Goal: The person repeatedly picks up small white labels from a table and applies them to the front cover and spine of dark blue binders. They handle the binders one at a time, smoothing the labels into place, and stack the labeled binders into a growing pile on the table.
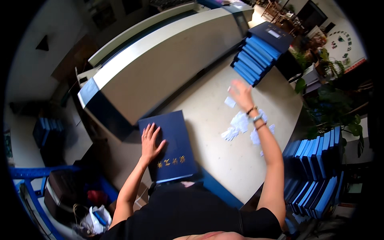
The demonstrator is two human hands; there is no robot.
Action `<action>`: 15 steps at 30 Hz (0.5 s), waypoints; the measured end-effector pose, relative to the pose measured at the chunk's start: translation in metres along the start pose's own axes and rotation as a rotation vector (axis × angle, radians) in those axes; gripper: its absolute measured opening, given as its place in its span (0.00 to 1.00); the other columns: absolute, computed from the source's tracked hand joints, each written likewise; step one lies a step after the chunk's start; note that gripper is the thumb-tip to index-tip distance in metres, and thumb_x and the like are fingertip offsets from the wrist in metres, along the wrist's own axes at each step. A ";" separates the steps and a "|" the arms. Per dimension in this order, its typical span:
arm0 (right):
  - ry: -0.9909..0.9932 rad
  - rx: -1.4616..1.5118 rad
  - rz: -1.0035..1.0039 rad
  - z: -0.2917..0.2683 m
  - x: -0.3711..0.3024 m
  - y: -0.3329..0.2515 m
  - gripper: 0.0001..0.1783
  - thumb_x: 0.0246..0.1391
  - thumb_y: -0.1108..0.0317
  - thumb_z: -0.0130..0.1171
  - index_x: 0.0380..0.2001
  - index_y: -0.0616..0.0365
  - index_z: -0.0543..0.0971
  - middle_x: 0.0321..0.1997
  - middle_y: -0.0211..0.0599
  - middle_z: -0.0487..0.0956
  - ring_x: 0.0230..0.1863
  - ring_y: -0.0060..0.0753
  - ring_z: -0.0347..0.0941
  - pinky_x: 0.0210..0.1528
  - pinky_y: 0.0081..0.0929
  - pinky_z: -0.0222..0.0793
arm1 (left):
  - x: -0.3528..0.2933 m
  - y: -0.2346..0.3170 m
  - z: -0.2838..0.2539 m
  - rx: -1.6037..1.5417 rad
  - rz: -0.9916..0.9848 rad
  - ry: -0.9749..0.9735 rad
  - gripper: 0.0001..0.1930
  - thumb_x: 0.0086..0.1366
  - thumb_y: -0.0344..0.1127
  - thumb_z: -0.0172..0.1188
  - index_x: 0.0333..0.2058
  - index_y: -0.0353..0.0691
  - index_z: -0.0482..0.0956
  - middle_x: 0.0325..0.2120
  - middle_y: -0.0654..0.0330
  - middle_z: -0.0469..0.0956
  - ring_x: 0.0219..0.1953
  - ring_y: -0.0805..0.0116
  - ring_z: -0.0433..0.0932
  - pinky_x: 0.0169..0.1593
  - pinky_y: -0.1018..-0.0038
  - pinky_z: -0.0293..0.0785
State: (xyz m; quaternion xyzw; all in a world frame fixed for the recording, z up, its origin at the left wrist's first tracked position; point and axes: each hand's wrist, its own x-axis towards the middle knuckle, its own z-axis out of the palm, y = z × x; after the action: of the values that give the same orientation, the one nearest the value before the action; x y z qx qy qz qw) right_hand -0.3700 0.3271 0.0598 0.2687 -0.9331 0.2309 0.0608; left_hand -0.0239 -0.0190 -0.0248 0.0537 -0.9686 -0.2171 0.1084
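A dark blue file box (176,140) with gold lettering lies flat at the near left of the pale table. Across its left part rests my left hand (150,141), palm down and fingers spread. My right hand (241,95) is stretched out over the table, smeared by motion, so its finger pose is unclear. A single white slip (230,102) lies just below its fingers. Several more white paper slips (240,121) are scattered beside and partly behind the right forearm, which wears bracelets. Beyond that hand stands a stack of blue file boxes (256,58).
A long beige partition (172,60) runs along the table's far left side. Upright blue file boxes (316,152) crowd the area at right, below green plants (340,96). At lower left are a blue metal frame (40,173) and a white plastic bag (94,222).
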 end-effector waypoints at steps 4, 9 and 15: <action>-0.325 0.463 0.132 0.058 -0.151 -0.073 0.22 0.60 0.56 0.61 0.51 0.61 0.79 0.41 0.50 0.84 0.42 0.46 0.82 0.47 0.34 0.76 | -0.026 0.016 -0.024 -0.149 0.002 0.076 0.32 0.60 0.39 0.66 0.63 0.43 0.68 0.69 0.47 0.56 0.72 0.46 0.51 0.73 0.51 0.45; -0.507 0.682 0.326 0.092 -0.246 -0.127 0.24 0.64 0.56 0.58 0.56 0.61 0.77 0.44 0.51 0.84 0.47 0.40 0.82 0.49 0.30 0.76 | -0.076 -0.035 -0.034 0.090 0.051 -0.024 0.38 0.54 0.11 0.49 0.64 0.47 0.68 0.69 0.51 0.58 0.72 0.47 0.52 0.73 0.50 0.45; -0.460 0.672 0.364 0.101 -0.259 -0.130 0.24 0.65 0.56 0.56 0.58 0.60 0.75 0.47 0.54 0.83 0.50 0.41 0.81 0.51 0.30 0.75 | -0.033 -0.040 -0.080 0.354 0.560 -0.389 0.52 0.47 0.42 0.77 0.70 0.69 0.56 0.72 0.62 0.53 0.73 0.55 0.51 0.74 0.52 0.48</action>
State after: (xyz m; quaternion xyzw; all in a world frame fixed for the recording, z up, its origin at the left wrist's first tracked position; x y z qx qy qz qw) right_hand -0.0808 0.3054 -0.0396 0.1493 -0.8277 0.4624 -0.2806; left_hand 0.0296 -0.0830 0.0219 -0.2372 -0.9708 -0.0145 -0.0331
